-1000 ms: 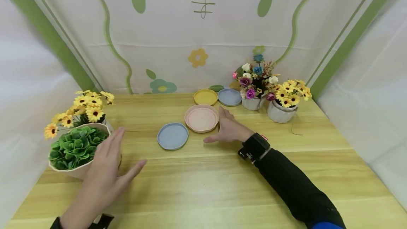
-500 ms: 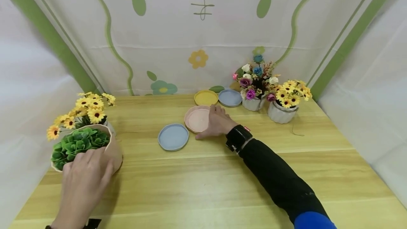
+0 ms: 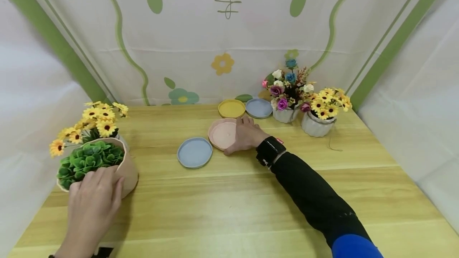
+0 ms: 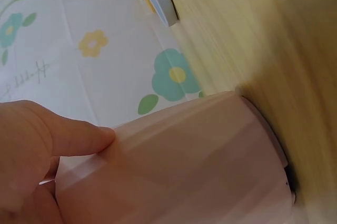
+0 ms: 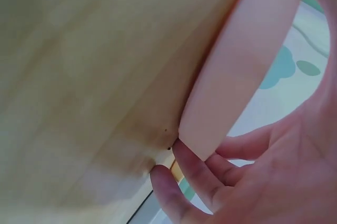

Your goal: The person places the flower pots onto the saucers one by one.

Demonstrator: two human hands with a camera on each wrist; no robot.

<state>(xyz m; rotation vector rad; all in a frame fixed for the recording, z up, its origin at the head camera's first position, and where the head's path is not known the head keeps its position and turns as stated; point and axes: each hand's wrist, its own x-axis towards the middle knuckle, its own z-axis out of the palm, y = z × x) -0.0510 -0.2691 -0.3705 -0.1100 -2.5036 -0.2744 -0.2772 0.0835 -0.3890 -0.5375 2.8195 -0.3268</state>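
In the head view, my left hand (image 3: pixel 91 202) grips the near rim of a pale pink pot (image 3: pixel 130 174) filled with a green leafy plant (image 3: pixel 87 158). The left wrist view shows its thumb against the pot's outer wall (image 4: pixel 184 166); the other fingers are partly hidden behind the rim. My right hand (image 3: pixel 247 134) holds the right side of a pink saucer (image 3: pixel 221 132) at the table's middle. From the right wrist, fingertips touch the saucer's side wall (image 5: pixel 242 66), which sits at the tabletop; the thumb is mostly out of view.
A blue saucer (image 3: pixel 195 153) lies left of the pink one. Behind are a yellow saucer (image 3: pixel 231 108) and another blue saucer (image 3: pixel 258 108). Potted mixed flowers (image 3: pixel 285 94) and yellow daisies (image 3: pixel 324 106) stand back right; more yellow daisies (image 3: pixel 98 118) stand behind the pink pot.
My left hand has come down from open fingers beside the pot to a grip on its rim. My right hand has moved left onto the pink saucer. Neither vessel has visibly shifted.
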